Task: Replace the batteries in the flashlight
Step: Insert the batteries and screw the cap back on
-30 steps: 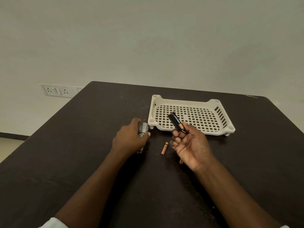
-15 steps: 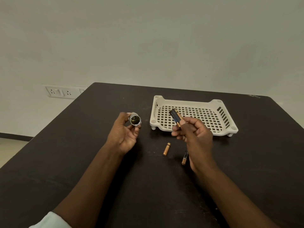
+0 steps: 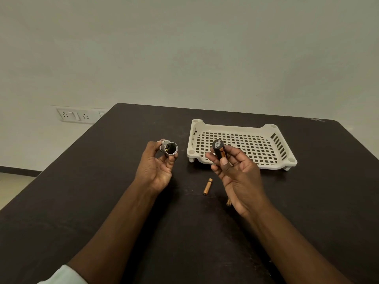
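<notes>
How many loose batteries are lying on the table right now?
2 in view: one battery lies in the open between the hands; a second battery peeks out from under the right hand, mostly hidden. More could be hidden there.

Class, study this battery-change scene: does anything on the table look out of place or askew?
Two things. A small copper-coloured battery lies loose and slanted on the dark table between the arms, and another battery peeks from behind the right hand. The cream perforated plastic tray beside them holds nothing visible. No damage or spills show.

Pale sleeve cuff (image 3: 63,275), bare forearms
</notes>
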